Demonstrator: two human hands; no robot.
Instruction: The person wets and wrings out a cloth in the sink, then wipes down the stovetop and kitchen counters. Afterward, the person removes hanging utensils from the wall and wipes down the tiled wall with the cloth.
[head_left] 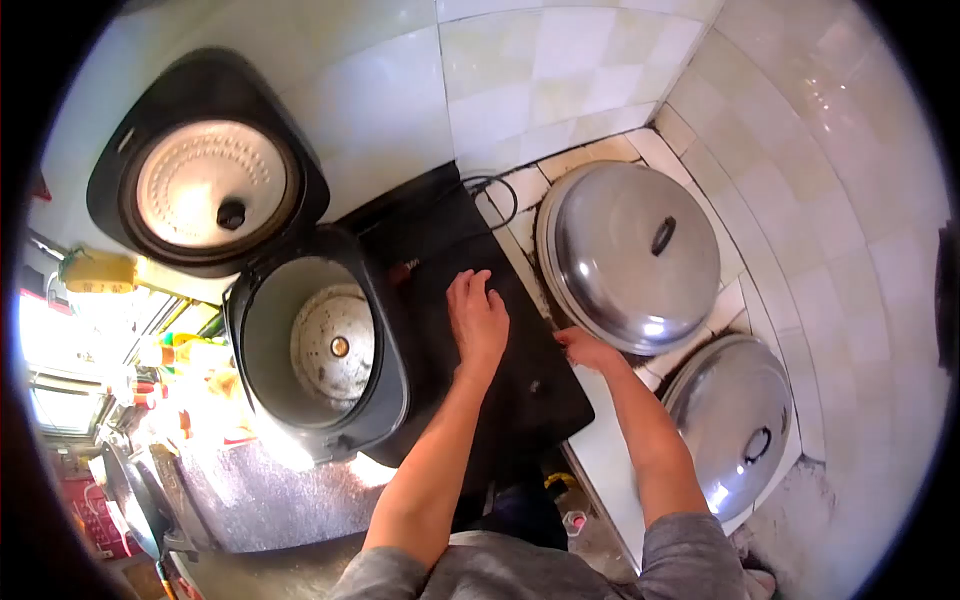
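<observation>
My left hand (477, 315) is over the black board-like surface (520, 370), fingers bent and slightly apart, with nothing seen in it. At the right edge of that surface is my right hand (587, 350), its fingers drawn together; what they hold, if anything, is too small to tell. Left of my left hand stands a rice cooker (395, 370) with its lid (215, 185) raised. Its inside shows a bare round heating plate (335, 345) and no inner pot. Just beyond my right hand lies a domed metal lid (630, 250) with a dark handle.
A second domed metal lid (735, 430) lies nearer on the white tiled counter (610, 470). A black cable (505, 190) curls by the tiled wall. Bottles and a yellow container (98, 270) crowd the bright left side, with a pan (135, 495) below them.
</observation>
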